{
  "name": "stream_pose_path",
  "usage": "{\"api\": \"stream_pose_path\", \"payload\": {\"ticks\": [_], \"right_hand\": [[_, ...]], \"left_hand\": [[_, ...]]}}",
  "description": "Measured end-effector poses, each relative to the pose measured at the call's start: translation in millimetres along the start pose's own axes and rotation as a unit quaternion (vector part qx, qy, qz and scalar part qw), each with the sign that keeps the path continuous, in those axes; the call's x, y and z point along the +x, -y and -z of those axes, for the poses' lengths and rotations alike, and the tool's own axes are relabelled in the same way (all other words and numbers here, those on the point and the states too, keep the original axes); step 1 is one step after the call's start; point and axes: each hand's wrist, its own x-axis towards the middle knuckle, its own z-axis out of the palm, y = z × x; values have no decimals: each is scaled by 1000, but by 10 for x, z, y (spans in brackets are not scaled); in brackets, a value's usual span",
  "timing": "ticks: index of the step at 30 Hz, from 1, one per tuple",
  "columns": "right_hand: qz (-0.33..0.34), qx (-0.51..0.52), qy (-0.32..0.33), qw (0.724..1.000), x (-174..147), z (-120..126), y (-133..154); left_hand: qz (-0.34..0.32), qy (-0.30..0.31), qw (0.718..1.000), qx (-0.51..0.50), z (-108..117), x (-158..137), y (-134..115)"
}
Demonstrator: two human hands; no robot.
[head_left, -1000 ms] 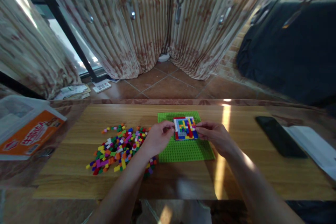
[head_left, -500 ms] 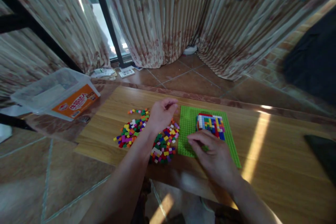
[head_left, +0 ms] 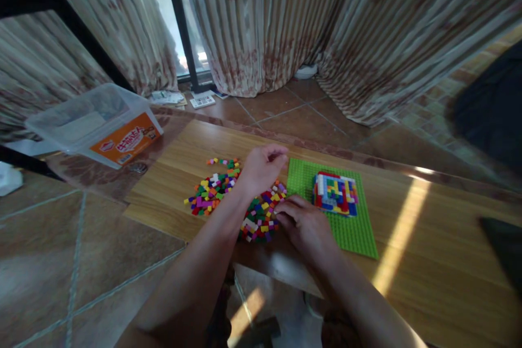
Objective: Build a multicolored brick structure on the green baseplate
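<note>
My left hand (head_left: 265,167) hovers above the far side of a pile of small coloured toy bricks (head_left: 259,212). Its fingers are curled in, and whatever they hold, if anything, is hidden. My right hand (head_left: 308,225) reaches to the pile's right edge, thumb and fingertips close together at the bricks; I cannot make out what is between them. Part of that hand covers the near-left corner of a green studded baseplate (head_left: 359,239). On the plate sits a low, multicoloured brick build (head_left: 335,193) with a blue, white and red outer edge.
More loose bricks (head_left: 207,193) lie left of my left forearm on the wooden table (head_left: 163,185). Beyond its left end stands a clear plastic tub (head_left: 93,125) with an orange label. A dark flat object (head_left: 503,239) lies at the right. Striped curtains (head_left: 261,27) hang behind.
My right hand has moved left from over the baseplate to the edge of the brick pile, uncovering the build. My left hand stays above the pile, and the view has shifted slightly.
</note>
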Motion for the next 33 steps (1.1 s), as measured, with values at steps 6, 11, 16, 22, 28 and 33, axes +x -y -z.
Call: {"api": "stream_pose_path", "payload": {"ticks": [6,11,16,22,28,33], "right_hand": [[-11,-81,9,997,56,-29,82],[-13,-84,4,996,61,-38,90],[-29,-77,-4,997,33,2,56],[4,-99,12,995,39,-11,41],[6,-76,15,997,35,-43,12],[5,-40,5,999,19,-20,7]], "left_hand": [[0,7,1000,3,-47,-11,6],[7,16,1000,9,-86,-39,-21],[3,23,1000,14,-108,-29,7],[-6,29,999,30,-124,-32,13],[-15,27,999,45,-111,-25,40],[-20,35,997,60,-105,-28,38]]}}
